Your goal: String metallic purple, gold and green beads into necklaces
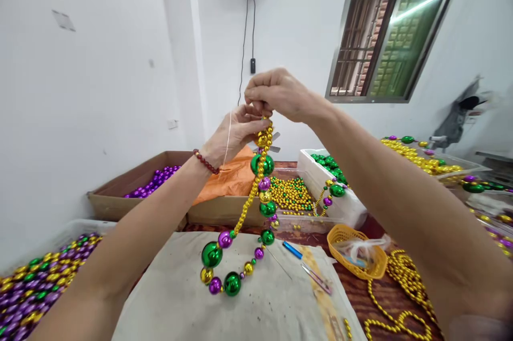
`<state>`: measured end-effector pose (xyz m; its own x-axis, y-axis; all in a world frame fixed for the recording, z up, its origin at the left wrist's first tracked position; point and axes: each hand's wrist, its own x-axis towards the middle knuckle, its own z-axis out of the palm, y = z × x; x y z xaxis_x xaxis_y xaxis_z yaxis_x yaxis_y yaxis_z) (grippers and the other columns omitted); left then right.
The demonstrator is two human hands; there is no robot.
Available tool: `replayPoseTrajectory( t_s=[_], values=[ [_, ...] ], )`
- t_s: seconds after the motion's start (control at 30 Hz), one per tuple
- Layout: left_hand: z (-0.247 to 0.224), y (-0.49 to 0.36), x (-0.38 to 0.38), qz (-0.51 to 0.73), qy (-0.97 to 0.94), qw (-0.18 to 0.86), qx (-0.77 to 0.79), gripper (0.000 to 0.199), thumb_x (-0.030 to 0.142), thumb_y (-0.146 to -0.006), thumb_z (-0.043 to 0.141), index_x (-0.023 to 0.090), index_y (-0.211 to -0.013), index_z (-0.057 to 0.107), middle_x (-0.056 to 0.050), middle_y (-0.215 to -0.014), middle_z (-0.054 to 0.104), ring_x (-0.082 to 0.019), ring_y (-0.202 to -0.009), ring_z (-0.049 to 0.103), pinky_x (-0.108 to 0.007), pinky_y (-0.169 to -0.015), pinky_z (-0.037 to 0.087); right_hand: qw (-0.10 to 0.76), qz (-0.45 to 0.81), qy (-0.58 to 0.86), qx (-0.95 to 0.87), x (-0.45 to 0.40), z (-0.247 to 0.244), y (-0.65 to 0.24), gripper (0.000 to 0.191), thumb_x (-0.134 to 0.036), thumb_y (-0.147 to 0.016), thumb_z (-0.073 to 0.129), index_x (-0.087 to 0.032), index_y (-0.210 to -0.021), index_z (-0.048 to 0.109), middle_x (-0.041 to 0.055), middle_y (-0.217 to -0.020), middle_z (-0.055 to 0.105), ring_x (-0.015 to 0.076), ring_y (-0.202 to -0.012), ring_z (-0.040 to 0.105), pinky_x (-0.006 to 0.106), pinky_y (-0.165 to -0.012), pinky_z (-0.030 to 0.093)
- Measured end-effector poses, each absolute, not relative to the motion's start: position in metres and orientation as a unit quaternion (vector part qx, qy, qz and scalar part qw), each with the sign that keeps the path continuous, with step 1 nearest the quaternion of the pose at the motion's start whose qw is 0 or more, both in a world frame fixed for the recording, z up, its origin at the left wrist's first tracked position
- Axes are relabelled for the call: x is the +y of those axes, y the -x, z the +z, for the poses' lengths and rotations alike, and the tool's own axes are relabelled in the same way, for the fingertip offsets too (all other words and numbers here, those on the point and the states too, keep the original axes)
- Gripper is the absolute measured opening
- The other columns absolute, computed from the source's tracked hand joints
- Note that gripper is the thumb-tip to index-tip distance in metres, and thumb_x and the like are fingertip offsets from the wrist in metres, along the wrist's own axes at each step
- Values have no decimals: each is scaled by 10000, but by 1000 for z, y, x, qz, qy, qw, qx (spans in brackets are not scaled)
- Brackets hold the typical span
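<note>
A bead necklace [232,283] of green, purple and gold balls hangs in a loop over the cloth-covered table [172,298]. My left hand [236,130] pinches its upper end between thumb and fingers. Just above, the fingers of my right hand [276,95] are pressed together close to the left fingertips. A pale thread [228,138] hangs down from the hands past my left wrist. What exactly the right fingers grip is hidden; it may be thread too thin to see.
Boxes of purple beads [154,183], small gold and green beads [290,194] and green balls [328,164] stand behind. On the table lie a blue tool [292,250] and scissors-like snips [316,278]. A yellow basket [356,271] and gold bead strands [412,277] are at right.
</note>
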<state>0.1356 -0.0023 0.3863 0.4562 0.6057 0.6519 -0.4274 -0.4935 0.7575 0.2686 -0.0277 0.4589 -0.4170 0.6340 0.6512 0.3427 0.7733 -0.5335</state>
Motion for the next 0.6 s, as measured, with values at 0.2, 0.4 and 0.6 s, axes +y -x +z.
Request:
replayPoseTrajectory(
  t_s=[0.2, 0.4, 0.6],
  values=[
    [333, -132, -4, 523, -686, 497, 99, 325, 188, -695, 832, 183, -828, 535, 31, -783, 585, -75, -631, 562, -226, -607, 490, 404, 183, 340, -829, -18, 409, -265, 231, -82, -867, 576, -155, -649, 552, -14, -536, 525, 76, -501, 447, 201, -454, 360],
    [285, -120, -9, 516, -685, 493, 147, 251, 231, -742, 801, 169, -823, 572, 24, -780, 574, -70, -599, 556, -214, -558, 466, 349, 256, 364, -825, -12, 361, -263, 268, -71, -877, 514, -147, -622, 539, -18, -569, 555, 58, -487, 459, 195, -466, 363],
    [228, -110, -14, 434, -645, 591, 215, 197, 318, -790, 745, 165, -853, 638, 20, -681, 596, -82, -490, 530, -207, -437, 378, 290, 362, 405, -788, -14, 305, -265, 265, -53, -844, 508, -137, -595, 551, -34, -537, 552, 52, -454, 468, 177, -446, 348]
  ],
)
